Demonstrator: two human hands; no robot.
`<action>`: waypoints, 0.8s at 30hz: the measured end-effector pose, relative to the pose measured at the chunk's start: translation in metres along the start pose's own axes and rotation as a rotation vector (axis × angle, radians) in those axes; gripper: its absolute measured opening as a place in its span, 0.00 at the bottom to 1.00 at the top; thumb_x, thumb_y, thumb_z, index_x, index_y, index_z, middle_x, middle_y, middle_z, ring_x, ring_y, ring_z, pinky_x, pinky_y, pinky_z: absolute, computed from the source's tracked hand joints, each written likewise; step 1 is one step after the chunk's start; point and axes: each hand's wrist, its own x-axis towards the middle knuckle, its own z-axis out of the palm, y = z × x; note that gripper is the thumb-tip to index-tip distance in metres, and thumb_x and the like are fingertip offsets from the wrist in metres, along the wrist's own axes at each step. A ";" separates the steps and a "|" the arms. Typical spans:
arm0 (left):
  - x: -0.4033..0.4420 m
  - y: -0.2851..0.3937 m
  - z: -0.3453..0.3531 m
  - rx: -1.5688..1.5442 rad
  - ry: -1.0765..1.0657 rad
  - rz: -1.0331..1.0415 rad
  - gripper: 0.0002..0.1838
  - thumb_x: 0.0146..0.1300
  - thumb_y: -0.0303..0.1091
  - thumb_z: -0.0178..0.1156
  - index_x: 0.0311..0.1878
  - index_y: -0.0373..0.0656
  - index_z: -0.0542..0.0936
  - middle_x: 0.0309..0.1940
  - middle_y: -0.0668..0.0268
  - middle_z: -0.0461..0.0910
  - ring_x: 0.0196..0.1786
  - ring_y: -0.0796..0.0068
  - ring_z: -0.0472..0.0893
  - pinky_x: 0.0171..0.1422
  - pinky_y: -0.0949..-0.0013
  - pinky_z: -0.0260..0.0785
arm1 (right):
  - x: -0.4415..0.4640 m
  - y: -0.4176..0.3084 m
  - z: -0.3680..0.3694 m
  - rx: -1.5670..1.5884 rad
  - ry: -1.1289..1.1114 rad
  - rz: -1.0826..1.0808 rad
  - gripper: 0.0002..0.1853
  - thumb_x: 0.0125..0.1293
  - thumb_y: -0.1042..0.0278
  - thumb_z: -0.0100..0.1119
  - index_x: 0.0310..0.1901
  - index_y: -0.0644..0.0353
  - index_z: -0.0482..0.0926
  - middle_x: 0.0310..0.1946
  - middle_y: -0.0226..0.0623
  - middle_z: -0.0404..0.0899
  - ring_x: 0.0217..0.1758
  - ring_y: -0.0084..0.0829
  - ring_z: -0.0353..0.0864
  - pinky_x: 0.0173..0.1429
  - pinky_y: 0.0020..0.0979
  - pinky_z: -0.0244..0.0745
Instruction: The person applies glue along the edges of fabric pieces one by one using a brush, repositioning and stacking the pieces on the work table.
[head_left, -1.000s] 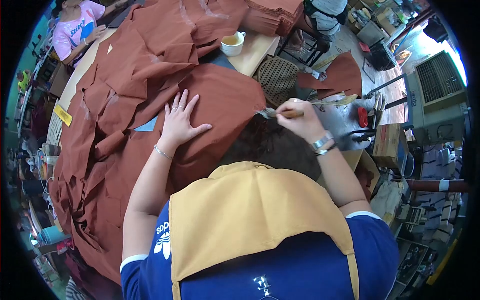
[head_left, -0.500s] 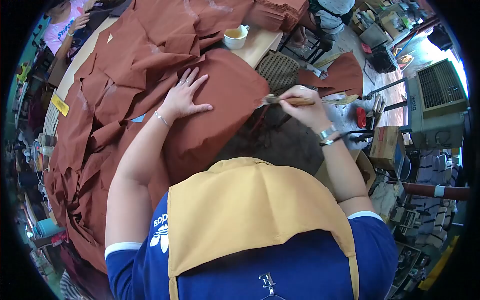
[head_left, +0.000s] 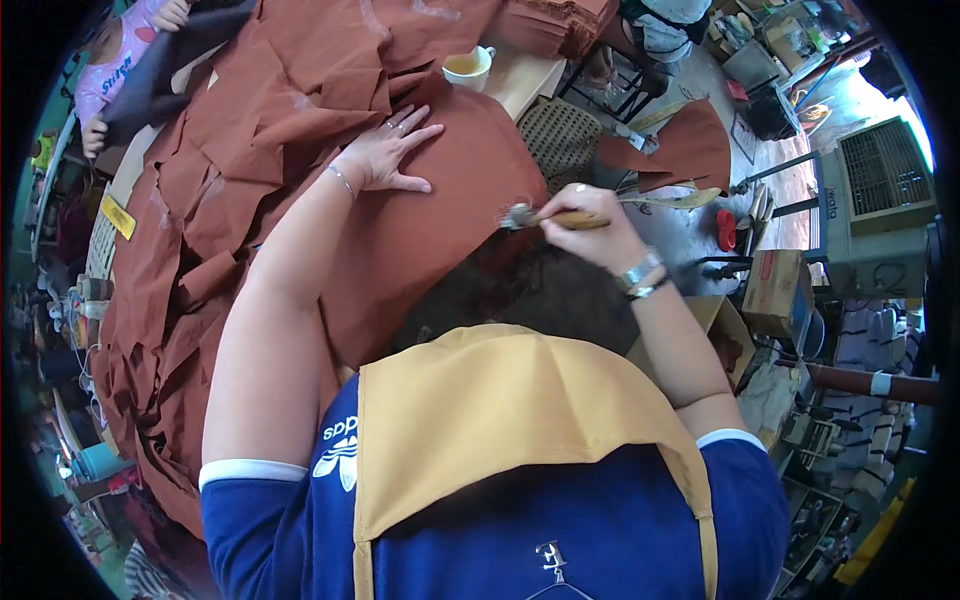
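My left hand (head_left: 390, 155) lies flat with fingers spread on a smooth rust-brown fabric piece (head_left: 450, 200). In my right hand (head_left: 590, 225) is a brush (head_left: 580, 219) with a wooden handle, gripped between thumb and fingers. Its bristle end touches or hovers just over the curved right edge of the fabric; I cannot tell which. A white cup (head_left: 468, 69) with yellowish liquid stands beyond the fabric. Crumpled rust-brown cloth (head_left: 230, 150) is heaped to the left of my left hand.
A woven stool seat (head_left: 560, 140) stands beyond my right hand. Another brown fabric piece (head_left: 690, 145) hangs farther right. A cardboard box (head_left: 775, 292) is at right. At upper left, another person (head_left: 115, 70) handles dark cloth. A yellow object (head_left: 117, 216) lies at the left.
The brush and my right hand have moved left and slightly down along the fabric edge. My left hand has shifted slightly up and right, still flat. The other person's hands have moved apart.
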 end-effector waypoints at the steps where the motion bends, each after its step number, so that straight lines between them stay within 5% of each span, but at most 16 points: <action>1: 0.001 0.002 -0.003 -0.008 -0.009 -0.018 0.56 0.54 0.80 0.58 0.81 0.58 0.56 0.82 0.52 0.48 0.82 0.44 0.48 0.83 0.45 0.47 | 0.000 -0.001 -0.011 -0.108 0.015 0.019 0.06 0.54 0.74 0.69 0.34 0.62 0.84 0.31 0.40 0.84 0.34 0.34 0.85 0.42 0.32 0.79; 7: -0.051 0.057 -0.008 -0.051 0.218 -0.237 0.43 0.67 0.64 0.56 0.80 0.55 0.58 0.80 0.49 0.52 0.80 0.44 0.54 0.80 0.39 0.50 | 0.004 -0.009 0.025 0.029 0.027 -0.126 0.07 0.55 0.74 0.69 0.35 0.62 0.84 0.31 0.40 0.83 0.34 0.35 0.85 0.42 0.32 0.79; 12: -0.148 0.120 0.003 -0.065 0.095 -0.603 0.46 0.64 0.69 0.57 0.79 0.55 0.62 0.81 0.49 0.51 0.82 0.43 0.51 0.80 0.33 0.44 | -0.006 -0.002 -0.009 -0.104 -0.029 0.074 0.06 0.53 0.72 0.68 0.32 0.62 0.83 0.30 0.40 0.83 0.33 0.36 0.85 0.41 0.33 0.78; 18: -0.138 0.107 -0.002 -0.033 0.124 -0.589 0.46 0.63 0.70 0.58 0.80 0.57 0.61 0.82 0.51 0.49 0.83 0.44 0.49 0.81 0.34 0.41 | 0.003 -0.025 0.034 0.002 0.050 -0.100 0.07 0.54 0.73 0.70 0.35 0.61 0.85 0.30 0.39 0.83 0.33 0.36 0.84 0.41 0.33 0.79; 24: -0.132 0.085 0.005 -0.036 0.142 -0.532 0.48 0.60 0.75 0.56 0.79 0.59 0.62 0.81 0.50 0.51 0.82 0.45 0.51 0.80 0.32 0.42 | -0.006 -0.018 0.006 -0.185 0.038 0.034 0.06 0.54 0.73 0.70 0.34 0.62 0.85 0.30 0.41 0.84 0.34 0.35 0.85 0.41 0.32 0.79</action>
